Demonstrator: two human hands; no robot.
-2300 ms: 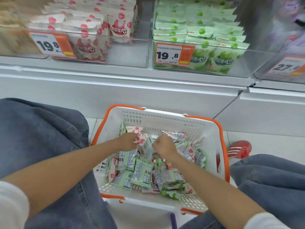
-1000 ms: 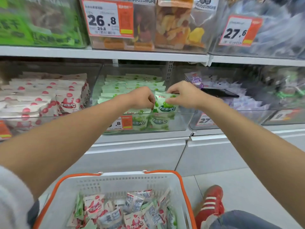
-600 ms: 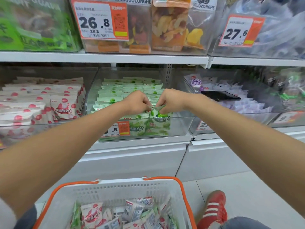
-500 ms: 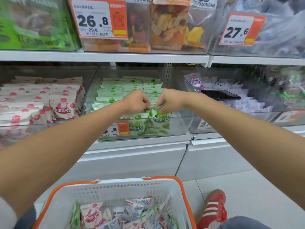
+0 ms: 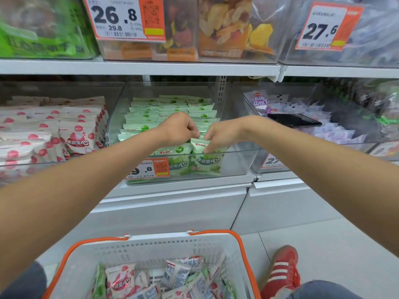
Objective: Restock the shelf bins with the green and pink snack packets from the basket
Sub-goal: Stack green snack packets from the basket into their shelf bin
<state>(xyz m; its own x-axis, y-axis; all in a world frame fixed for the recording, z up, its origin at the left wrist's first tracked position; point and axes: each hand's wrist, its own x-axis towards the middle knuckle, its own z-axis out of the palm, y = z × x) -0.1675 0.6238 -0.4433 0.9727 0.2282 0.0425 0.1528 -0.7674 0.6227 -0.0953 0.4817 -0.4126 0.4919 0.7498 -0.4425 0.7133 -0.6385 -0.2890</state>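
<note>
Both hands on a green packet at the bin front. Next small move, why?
Probably let go and draw both hands back toward the basket. The green packet already stands upright in the front row of the green bin beside another, the left hand and right hand pinching its top, and the basket holds more packets.

On the upper shelf, a price tag (image 5: 124, 18) reads 26.8 and another (image 5: 326, 26) reads 27.6, with dried fruit bags (image 5: 226, 29) between them. A black phone (image 5: 293, 120) lies on purple packets (image 5: 336, 134). A red shoe (image 5: 280, 270) rests on the tiled floor (image 5: 323, 234).
</note>
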